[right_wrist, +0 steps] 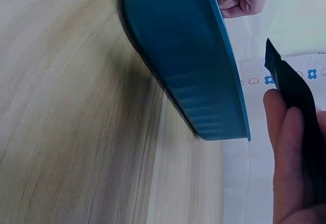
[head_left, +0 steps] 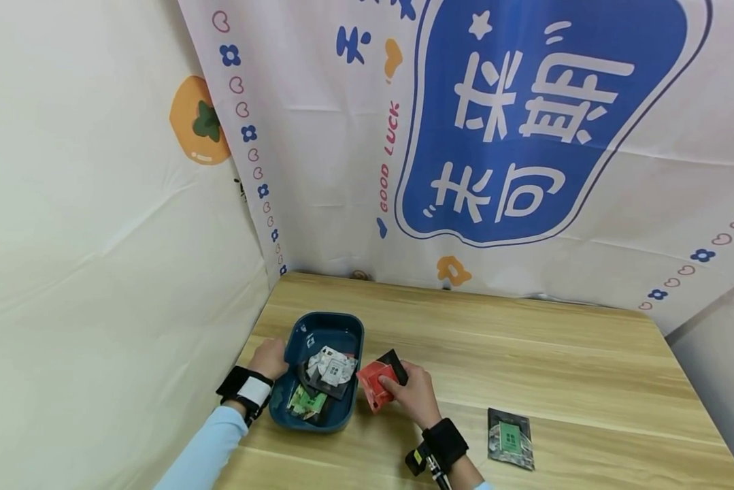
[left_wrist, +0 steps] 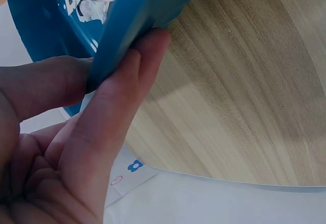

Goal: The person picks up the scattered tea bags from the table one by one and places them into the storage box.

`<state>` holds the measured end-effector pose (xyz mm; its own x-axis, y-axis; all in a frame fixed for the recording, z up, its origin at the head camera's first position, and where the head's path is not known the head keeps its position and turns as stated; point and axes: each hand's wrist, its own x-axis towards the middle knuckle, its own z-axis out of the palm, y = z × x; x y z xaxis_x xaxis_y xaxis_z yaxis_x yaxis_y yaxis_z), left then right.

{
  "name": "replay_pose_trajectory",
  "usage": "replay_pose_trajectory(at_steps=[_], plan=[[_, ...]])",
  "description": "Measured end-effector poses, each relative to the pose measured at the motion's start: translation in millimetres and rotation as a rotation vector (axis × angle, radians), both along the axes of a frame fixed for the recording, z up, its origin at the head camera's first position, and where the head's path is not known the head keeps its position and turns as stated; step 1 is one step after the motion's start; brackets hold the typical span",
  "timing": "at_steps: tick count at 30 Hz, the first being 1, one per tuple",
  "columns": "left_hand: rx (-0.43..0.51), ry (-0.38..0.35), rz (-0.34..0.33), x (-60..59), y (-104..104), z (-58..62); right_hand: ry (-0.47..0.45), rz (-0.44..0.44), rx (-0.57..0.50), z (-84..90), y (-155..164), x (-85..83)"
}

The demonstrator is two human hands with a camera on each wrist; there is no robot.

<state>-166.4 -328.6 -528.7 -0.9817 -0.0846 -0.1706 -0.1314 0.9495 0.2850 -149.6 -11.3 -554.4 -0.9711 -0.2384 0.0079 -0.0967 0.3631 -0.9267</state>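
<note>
A dark blue plastic basin (head_left: 342,423) stands on the left of the table with several small packets (head_left: 332,371) inside, some white-grey, one with a green label. At its left rim my left hand (head_left: 270,358) pinches the wall between thumb and fingers, as the left wrist view also shows. My right hand (head_left: 417,393) holds a red and black packet (head_left: 375,385) just right of the basin, above the table. In the right wrist view only the packet's dark side (right_wrist: 295,89) shows, with fingers along it. Another black packet with a green label (head_left: 510,439) lies at the right.
The wooden table (head_left: 587,367) extends to the right of the hands. Behind it hangs a white printed cloth (head_left: 330,170), and a pale cloth wall (head_left: 97,272) closes the left side.
</note>
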Motion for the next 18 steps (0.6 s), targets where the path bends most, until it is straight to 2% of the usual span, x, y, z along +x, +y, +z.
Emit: replay_pose_trajectory(at_steps=[18], plan=[[0.011,-0.013,0.006,-0.3,0.2,0.9,0.007,0.001,-0.004,1.8,-7.3,-1.9]])
